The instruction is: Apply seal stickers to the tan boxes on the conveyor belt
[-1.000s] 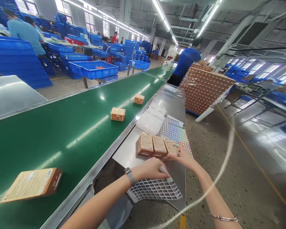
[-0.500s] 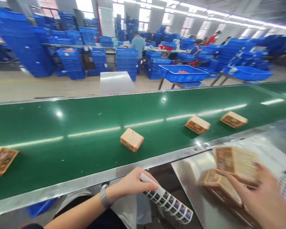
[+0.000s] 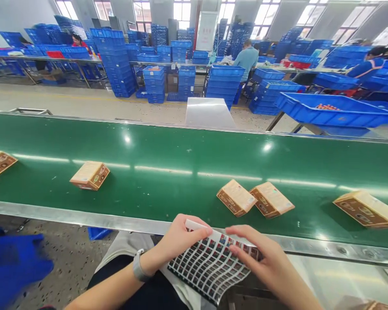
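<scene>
White-bordered sticker sheet (image 3: 210, 265) hangs near the green belt (image 3: 161, 198), pinched in the left hand (image 3: 181, 237); the right hand (image 3: 265, 254), gone from the boxes (image 3: 380, 305), now reaches its edge, thumb and forefinger parted, bringing both hands to it.

A sticker sheet (image 3: 213, 265) is patterned with a white grid around rows of small dark squares, some with flecks of red and blue, beneath a plain white top margin. The conveyor belt (image 3: 164, 189) is deep green, streaked with white glare and edged by a silver rail (image 3: 84, 221), and its boxes (image 3: 237, 199) have pale tan tops and printed brown sides. A watch strap (image 3: 139, 267) is grey, and the stacked crates (image 3: 224, 86) beyond are bright blue.
</scene>
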Motion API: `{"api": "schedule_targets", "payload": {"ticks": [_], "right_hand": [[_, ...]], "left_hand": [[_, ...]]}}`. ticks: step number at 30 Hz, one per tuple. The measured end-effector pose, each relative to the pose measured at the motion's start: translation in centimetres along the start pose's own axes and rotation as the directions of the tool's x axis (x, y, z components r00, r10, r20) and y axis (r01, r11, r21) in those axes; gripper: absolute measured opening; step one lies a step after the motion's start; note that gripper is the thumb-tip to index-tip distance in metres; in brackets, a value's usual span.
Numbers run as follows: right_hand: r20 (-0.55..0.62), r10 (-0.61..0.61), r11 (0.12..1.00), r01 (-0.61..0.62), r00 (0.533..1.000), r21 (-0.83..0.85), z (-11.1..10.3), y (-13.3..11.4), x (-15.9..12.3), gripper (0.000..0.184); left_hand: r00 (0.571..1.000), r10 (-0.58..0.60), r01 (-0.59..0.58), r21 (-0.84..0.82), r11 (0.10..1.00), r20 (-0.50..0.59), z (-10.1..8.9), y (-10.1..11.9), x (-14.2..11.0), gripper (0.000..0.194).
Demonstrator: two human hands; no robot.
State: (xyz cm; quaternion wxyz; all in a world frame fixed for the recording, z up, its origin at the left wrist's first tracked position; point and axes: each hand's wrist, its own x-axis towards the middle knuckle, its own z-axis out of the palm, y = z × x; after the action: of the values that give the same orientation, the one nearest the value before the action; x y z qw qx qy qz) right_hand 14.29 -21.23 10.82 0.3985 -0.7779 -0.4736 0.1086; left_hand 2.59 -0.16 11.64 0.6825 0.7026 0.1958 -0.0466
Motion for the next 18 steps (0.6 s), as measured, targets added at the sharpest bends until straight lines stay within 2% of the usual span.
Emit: {"api": "schedule_targets", "payload": {"ticks": [2, 4, 6, 7, 8, 9, 11, 12, 13, 18], "right_hand": [[-0.103, 0.044, 0.996, -0.036, 0.994, 0.08, 0.7, -2.3, -0.8, 0.026], [-0.197, 0.148, 0.982, -0.12, 0.969, 0.146, 1.0, -3.8, -1.5, 0.032], [-0.205, 0.247, 0.957, -0.206, 0.947, 0.204, 1.0, -4.8, -2.3, 0.038], [-0.199, 0.285, 0.944, -0.24, 0.938, 0.225, 0.9, -5.3, -2.8, 0.041], [-0.187, 0.319, 0.932, -0.272, 0.929, 0.238, 0.9, -5.7, -3.3, 0.042], [-0.174, 0.347, 0.922, -0.301, 0.922, 0.244, 0.9, -6.1, -3.9, 0.043], [-0.189, 0.387, 0.91, -0.342, 0.902, 0.233, 1.2, -6.9, -5.0, 0.041], [-0.216, 0.399, 0.91, -0.354, 0.891, 0.217, 1.5, -7.3, -5.5, 0.039], [-0.251, 0.402, 0.912, -0.361, 0.88, 0.197, 1.7, -7.8, -5.9, 0.036], [-0.391, 0.308, 0.947, -0.318, 0.867, 0.04, 2.0, -10.3, -6.8, 0.02]], "left_hand": [[0.999, 0.035, -0.036, 0.035, 0.999, 0.034, -0.1, 0.4, 0.0, 0.032], [0.994, 0.073, -0.079, 0.067, 0.995, 0.082, -0.3, 1.2, -0.1, 0.027], [0.98, 0.166, -0.182, 0.15, 0.972, 0.114, -0.5, 2.2, -0.2, 0.035], [0.957, 0.251, -0.28, 0.233, 0.931, 0.144, -0.7, 2.7, -0.3, 0.038], [0.916, 0.348, -0.397, 0.332, 0.856, 0.198, -0.8, 3.2, -0.4, 0.035], [0.857, 0.436, -0.515, 0.425, 0.744, 0.276, -0.8, 3.6, -0.5, 0.026], [0.726, 0.519, -0.687, 0.523, 0.505, 0.452, -0.6, 4.2, -0.5, 0.008], [0.69, 0.51, -0.723, 0.529, 0.444, 0.515, -0.4, 4.4, -0.5, 0.007], [0.675, 0.484, -0.737, 0.528, 0.421, 0.557, -0.2, 4.6, -0.5, 0.008], [0.694, 0.344, -0.709, 0.517, 0.479, 0.633, 0.7, 5.2, -0.8, 0.006]]}}
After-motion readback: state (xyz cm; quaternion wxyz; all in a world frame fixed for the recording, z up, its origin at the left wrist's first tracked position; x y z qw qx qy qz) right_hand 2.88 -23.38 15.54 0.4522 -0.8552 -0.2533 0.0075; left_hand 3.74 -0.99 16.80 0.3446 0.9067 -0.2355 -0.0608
